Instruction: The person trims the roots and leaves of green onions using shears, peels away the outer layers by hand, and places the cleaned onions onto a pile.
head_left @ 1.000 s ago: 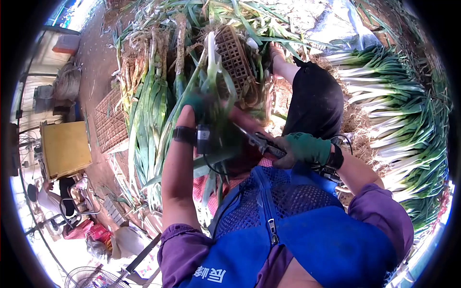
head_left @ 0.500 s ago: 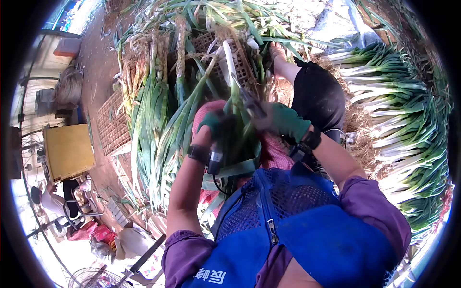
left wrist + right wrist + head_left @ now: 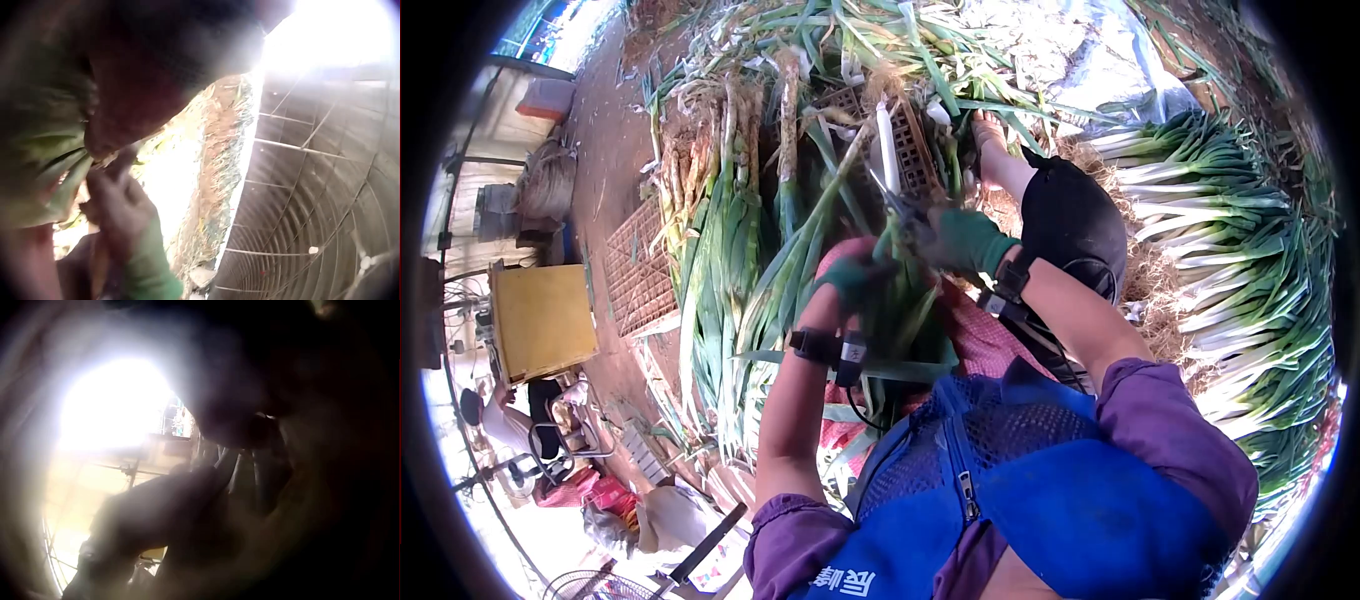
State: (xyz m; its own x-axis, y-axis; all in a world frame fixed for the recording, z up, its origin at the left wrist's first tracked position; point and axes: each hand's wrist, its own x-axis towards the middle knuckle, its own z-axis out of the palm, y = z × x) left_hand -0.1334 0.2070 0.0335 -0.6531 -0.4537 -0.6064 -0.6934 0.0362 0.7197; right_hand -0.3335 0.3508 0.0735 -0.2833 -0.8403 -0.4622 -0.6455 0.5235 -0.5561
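My left hand (image 3: 855,280), in a green and dark glove, grips a long green onion (image 3: 887,150) low on its leafy part in the head view. The onion's white shaft points away from me, its brown roots at the far end. My right hand (image 3: 970,240), gloved alike, holds a grey metal tool (image 3: 905,208) with a thin tip close beside the shaft. The tool's exact kind is hidden by the glove and blur. In the left wrist view the right hand (image 3: 125,212) shows near green leaves (image 3: 65,169). The right wrist view is mostly dark.
Untrimmed green onions (image 3: 720,220) lie at the left over a brown plastic crate (image 3: 638,265). Another crate (image 3: 915,150) stands ahead. At the right is a long row of clean onions (image 3: 1210,240). A bent leg in black (image 3: 1075,220) is beside my right hand.
The right hand has moved left and forward with the tool, from near the vest up to the onion. The left hand has come back slightly toward me, and the white shaft now shows bare.
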